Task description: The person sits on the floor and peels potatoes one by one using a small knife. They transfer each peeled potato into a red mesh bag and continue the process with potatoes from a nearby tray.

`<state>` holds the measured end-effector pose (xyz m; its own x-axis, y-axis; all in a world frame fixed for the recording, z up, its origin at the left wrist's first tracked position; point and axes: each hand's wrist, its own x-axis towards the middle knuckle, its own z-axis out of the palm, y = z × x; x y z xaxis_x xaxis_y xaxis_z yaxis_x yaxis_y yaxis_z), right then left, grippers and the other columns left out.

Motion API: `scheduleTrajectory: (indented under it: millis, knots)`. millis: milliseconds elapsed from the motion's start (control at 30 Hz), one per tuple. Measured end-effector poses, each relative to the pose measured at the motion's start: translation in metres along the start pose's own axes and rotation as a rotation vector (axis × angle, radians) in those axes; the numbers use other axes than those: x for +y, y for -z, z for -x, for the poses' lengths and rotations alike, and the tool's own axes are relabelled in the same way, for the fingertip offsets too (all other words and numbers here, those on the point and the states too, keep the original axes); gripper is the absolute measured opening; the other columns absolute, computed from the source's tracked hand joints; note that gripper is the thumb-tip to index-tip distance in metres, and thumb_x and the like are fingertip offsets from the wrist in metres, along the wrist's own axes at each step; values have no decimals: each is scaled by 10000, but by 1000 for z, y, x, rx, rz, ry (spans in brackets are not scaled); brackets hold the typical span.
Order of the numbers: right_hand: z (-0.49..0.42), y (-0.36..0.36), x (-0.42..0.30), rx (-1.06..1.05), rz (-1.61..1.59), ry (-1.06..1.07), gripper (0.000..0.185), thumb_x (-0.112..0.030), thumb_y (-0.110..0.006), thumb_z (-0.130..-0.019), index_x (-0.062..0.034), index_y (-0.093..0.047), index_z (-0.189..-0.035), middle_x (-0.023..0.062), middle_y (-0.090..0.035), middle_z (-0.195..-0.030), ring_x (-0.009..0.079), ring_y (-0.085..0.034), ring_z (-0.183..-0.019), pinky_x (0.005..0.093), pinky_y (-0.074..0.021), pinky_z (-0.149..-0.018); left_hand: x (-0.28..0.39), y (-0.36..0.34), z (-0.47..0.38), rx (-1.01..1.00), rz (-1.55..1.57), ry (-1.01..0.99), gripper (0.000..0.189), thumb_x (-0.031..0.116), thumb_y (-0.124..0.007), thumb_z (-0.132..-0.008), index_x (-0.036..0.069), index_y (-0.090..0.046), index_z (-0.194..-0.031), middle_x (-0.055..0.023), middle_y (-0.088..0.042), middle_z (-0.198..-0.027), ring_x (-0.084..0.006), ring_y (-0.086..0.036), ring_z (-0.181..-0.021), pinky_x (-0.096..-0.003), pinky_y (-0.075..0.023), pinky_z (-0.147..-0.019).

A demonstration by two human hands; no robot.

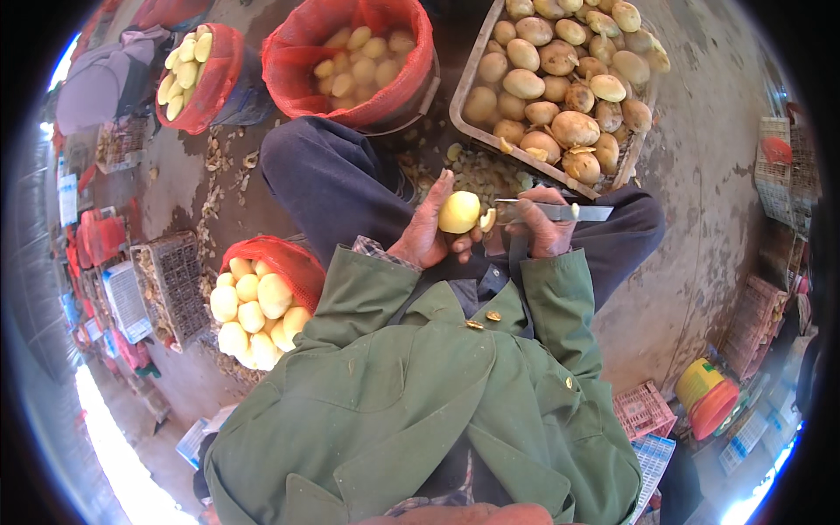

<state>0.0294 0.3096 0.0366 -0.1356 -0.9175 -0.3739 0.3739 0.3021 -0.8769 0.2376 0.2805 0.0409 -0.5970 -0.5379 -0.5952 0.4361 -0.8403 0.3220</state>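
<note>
My left hand (423, 230) holds a peeled, pale yellow potato (459, 212) above my lap. My right hand (548, 226) grips a flat metal peeling blade (594, 213), its thin tip pointing towards the potato. A curl of peel (487, 220) hangs at the potato's right side, between the hands. Beyond my right knee, a plastic crate (464, 125) holds many unpeeled brown potatoes (574, 128). Ahead to the left, a bucket with a red mesh liner (289, 98) contains peeled potatoes (363, 69) in cloudy water. Peelings (489, 172) lie on the floor between my legs and the crate.
Beside my left leg, a red mesh bag (282, 259) is full of peeled potatoes (252, 315). Another mesh-lined container (226, 79) of peeled potatoes stands farther left. Crates (172, 285) stand along the left, with a pink crate (643, 410) and yellow bucket (697, 384) at right.
</note>
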Motion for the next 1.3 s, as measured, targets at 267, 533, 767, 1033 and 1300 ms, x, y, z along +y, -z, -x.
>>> scheduleTrajectory:
  millis: [267,533,767,1033,1300]
  knots:
    - [7,-5,10,-217,5,-13,130,-124,-745,-934,-19,-687,-986,57,-673,-810,135,-669,-630,243,-500,-524,-4,23,-7,14,-34,-30,599,660,-546,-980,70,-636,-1030,-86,-684,-840,-178,-646,-610,-322,-524,-457]
    - [8,-16,7,-345,85,10,125,-94,-747,-924,13,-702,-971,69,-646,-858,143,-637,-674,269,-501,-591,-12,4,-13,233,48,-112,539,618,-583,-985,84,-642,-1030,-58,-681,-859,-156,-651,-647,-301,-515,-484]
    - [-1,-7,15,-223,-31,92,138,-114,-772,-906,-8,-705,-964,58,-664,-794,131,-611,-544,245,-458,-480,-4,2,-2,135,-295,-99,452,536,-630,-991,86,-649,-963,-4,-621,-731,-71,-544,-505,-226,-368,-361]
    - [-3,-5,19,-116,-105,11,220,-165,-824,-850,-10,-696,-937,67,-666,-756,136,-580,-557,277,-448,-500,-5,0,-2,156,-339,-165,390,470,-627,-1000,85,-647,-942,3,-610,-718,-59,-486,-471,-213,-323,-349]
    - [-13,22,14,0,104,120,171,-152,-791,-879,-34,-683,-940,82,-686,-855,157,-654,-706,296,-537,-605,0,10,8,-60,-313,-167,417,446,-585,-1001,34,-642,-963,-57,-624,-757,-112,-535,-493,-235,-370,-361]
